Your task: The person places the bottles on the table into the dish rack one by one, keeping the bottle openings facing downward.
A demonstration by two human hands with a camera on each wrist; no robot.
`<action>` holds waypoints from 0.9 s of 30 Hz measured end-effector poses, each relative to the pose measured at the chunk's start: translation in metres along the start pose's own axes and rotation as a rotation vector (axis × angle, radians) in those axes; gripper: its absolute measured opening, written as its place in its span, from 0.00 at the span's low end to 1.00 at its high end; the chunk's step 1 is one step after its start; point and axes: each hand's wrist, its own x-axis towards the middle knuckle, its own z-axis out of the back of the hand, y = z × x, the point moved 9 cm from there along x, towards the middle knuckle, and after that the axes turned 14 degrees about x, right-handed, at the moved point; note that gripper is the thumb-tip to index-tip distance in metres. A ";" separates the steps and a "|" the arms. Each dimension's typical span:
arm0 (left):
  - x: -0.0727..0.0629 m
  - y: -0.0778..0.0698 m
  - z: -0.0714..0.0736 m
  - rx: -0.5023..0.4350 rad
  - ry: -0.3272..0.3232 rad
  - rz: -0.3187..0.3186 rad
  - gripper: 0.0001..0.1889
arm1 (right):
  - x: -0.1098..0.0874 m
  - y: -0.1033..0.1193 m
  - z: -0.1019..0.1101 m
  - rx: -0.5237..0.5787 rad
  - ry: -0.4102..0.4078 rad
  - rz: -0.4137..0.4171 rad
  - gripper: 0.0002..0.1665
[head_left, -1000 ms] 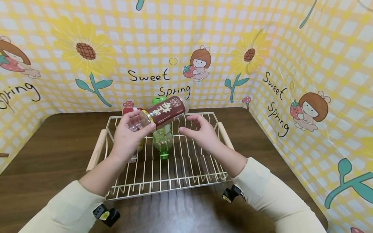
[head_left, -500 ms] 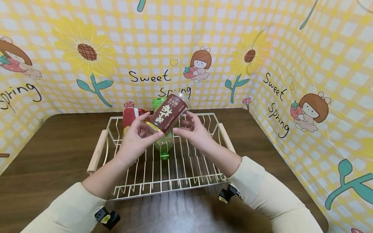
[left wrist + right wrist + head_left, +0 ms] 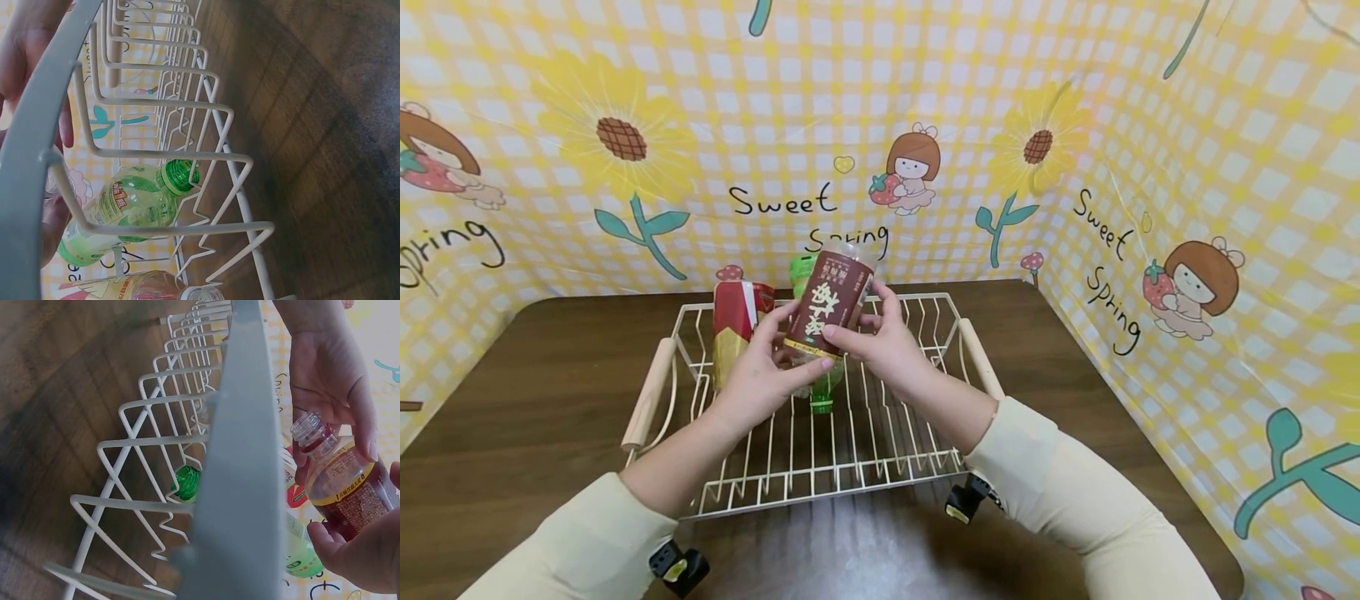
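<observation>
Between both hands, above the rack, a clear plastic bottle [image 3: 833, 296] with a dark maroon label is held tilted, its base up and away. My left hand [image 3: 758, 375] holds the lower, neck end, with its thumb along the yellow band. My right hand [image 3: 889, 343] grips the label from the right, thumb across the front. The right wrist view shows the maroon-label bottle's bare threaded neck [image 3: 309, 430], without a cap. Behind it, a green bottle [image 3: 134, 203] leans in the cream wire rack [image 3: 850, 479], its green cap [image 3: 822, 404] pointing down.
A red-and-yellow labelled bottle [image 3: 730, 329] stands in the rack to the left of the green one. Wooden handles [image 3: 651, 396] flank the rack on a dark wooden table [image 3: 550, 375]. Yellow checked cloth [image 3: 700, 125] covers the walls behind and at the right.
The maroon-label bottle has turned from slanting sideways to more upright. My right hand has moved left onto it and now grips it, while my left hand has shifted right.
</observation>
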 end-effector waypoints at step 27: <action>-0.009 0.001 0.000 0.178 0.169 -0.001 0.48 | 0.018 0.002 0.009 0.013 -0.006 -0.058 0.59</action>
